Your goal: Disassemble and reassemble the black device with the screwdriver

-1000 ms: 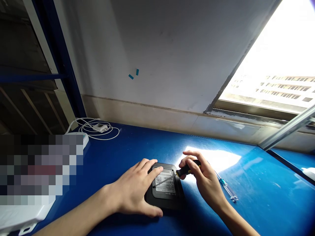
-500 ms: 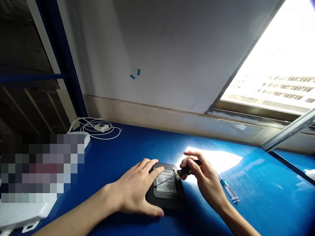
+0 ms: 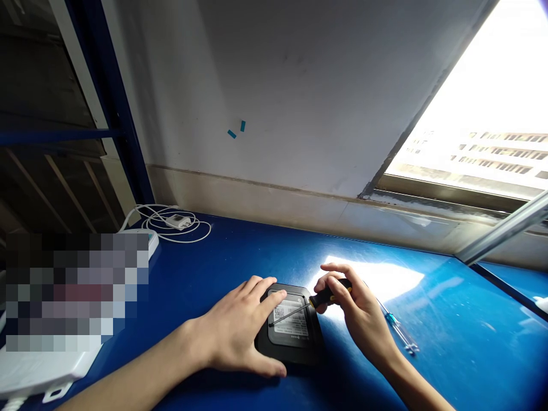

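A flat black device with rounded corners (image 3: pixel 295 355) lies on the blue table, its white printed label (image 3: pixel 293 319) facing up. My left hand (image 3: pixel 235 328) is laid over its left side with the thumb at the near edge and fingers at the far edge, holding it. In my right hand (image 3: pixel 359 308) is a screwdriver (image 3: pixel 323 297) with a black and yellow handle, gripped between thumb and fingers. Its shaft slants down leftward across the label, and the tip meets the device near the label's lower left corner. Whether a screw sits under the tip is too small to tell.
Right of my right hand lies a second screwdriver with a clear handle (image 3: pixel 401 333). A white charger with a coiled cable (image 3: pixel 178 221) rests at the back left, beside a white power strip (image 3: pixel 55 371), partly blurred out. Behind the blue table (image 3: pixel 240 251) are a wall and window.
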The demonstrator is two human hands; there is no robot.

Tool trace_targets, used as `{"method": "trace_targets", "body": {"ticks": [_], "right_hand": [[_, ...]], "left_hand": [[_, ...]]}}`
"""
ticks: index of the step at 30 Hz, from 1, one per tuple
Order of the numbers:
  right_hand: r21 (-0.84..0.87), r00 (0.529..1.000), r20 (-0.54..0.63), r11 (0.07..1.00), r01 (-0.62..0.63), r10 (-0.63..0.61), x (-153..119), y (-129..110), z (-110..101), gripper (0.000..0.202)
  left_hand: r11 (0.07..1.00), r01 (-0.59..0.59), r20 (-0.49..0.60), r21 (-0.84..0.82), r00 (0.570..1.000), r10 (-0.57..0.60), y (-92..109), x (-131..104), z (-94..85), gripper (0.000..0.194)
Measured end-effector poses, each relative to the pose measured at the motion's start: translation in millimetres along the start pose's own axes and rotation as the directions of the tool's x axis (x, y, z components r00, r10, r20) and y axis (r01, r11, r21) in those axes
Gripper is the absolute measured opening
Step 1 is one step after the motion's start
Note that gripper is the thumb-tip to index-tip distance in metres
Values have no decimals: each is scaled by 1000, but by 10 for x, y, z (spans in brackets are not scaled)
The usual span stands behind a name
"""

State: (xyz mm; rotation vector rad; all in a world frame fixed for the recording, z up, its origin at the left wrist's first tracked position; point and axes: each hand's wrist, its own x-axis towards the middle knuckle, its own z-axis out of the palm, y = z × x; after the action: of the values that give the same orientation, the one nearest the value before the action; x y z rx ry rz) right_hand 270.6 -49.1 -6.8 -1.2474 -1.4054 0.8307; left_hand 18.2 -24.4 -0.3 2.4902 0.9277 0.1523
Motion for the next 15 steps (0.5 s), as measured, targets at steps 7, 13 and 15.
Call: {"method": "trace_targets", "body": {"ticks": [7, 13, 15], "right_hand": [[-5, 1000, 3, 1000, -3, 3, -2, -5, -1, 37], [-7, 1000, 1, 1000, -12, 12, -10, 14, 1, 38], [-7, 1000, 1, 1000, -16, 16, -10, 28, 0, 38]], "left_hand": [[1000, 2, 17, 28, 1000, -2, -1, -4, -2, 111], [1000, 3, 8, 26, 1000, -3, -11, -2, 6, 110], [1000, 3, 5, 26, 1000, -3, -10, 5, 7, 110]]}}
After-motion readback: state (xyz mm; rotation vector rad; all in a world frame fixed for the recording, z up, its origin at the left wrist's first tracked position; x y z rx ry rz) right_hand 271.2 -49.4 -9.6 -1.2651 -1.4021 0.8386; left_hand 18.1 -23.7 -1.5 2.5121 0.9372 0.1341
